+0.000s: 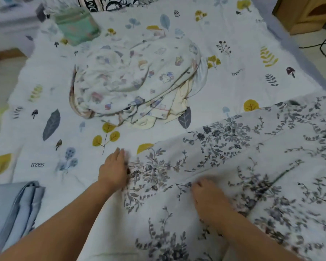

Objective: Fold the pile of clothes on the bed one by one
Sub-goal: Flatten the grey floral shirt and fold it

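Observation:
A white cloth with a grey-blue flower print (224, 147) lies spread flat over the near right part of the bed. My left hand (114, 167) lies at its left edge, fingers straight and pointing away from me. My right hand (208, 194) rests flat on the cloth nearer to me, fingers stretched out toward the left. Farther back, in the middle of the bed, sits a crumpled pile of pale clothes with small cartoon prints (135, 81); a cream piece sticks out beneath it.
The bed sheet (51, 87) is white with leaf and mushroom prints. A folded light-blue stack (11, 208) lies at the near left. A folded green cloth (77, 25) sits at the back left. A wooden cabinet (307, 14) and cables stand on the floor at right.

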Available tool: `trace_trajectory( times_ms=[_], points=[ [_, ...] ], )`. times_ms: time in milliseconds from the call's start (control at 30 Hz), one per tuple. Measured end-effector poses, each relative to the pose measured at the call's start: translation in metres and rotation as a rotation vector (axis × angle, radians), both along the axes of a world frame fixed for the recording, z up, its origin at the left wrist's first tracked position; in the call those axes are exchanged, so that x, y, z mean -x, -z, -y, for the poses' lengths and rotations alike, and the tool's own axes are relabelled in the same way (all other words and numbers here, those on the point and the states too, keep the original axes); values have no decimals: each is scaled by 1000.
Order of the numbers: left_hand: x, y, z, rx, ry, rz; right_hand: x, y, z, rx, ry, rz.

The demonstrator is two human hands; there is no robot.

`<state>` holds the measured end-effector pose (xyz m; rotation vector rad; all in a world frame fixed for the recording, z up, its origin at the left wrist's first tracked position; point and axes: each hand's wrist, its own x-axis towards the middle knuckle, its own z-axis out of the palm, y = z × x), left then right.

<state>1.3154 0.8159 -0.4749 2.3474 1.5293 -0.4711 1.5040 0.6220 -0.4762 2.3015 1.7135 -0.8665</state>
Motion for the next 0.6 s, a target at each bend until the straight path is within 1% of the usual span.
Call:
trace_trajectory(
  times_ms=[67,133,167,233,267,333,367,467,533,567,600],
  points=[
    [7,6,-10,143,17,84,11,-1,-10,28,37,74],
    [11,6,-11,161,118,146,21,-2,-19,-36,120,103],
    [11,2,-8,131,170,216,25,-2,-25,-115,158,98],
    [8,-7,-2,67,320,406,35,-1,-39,-334,201,49],
    [6,-14,3,60,385,504,39,-1,-49,-414,197,39],
    [0,-36,12,107,455,625,46,-4,-71,-552,163,39],
    [-2,-49,16,131,439,660,48,-9,-81,-613,123,34],
    [-3,-71,16,191,299,746,48,-28,-97,-769,22,58],
    [-1,-78,5,278,203,777,44,-44,-95,-803,64,-59],
    [2,-79,-2,347,169,745,41,-53,-93,-796,106,-157],
    [4,-79,-9,411,155,670,38,-64,-91,-783,154,-259]
  ],
)
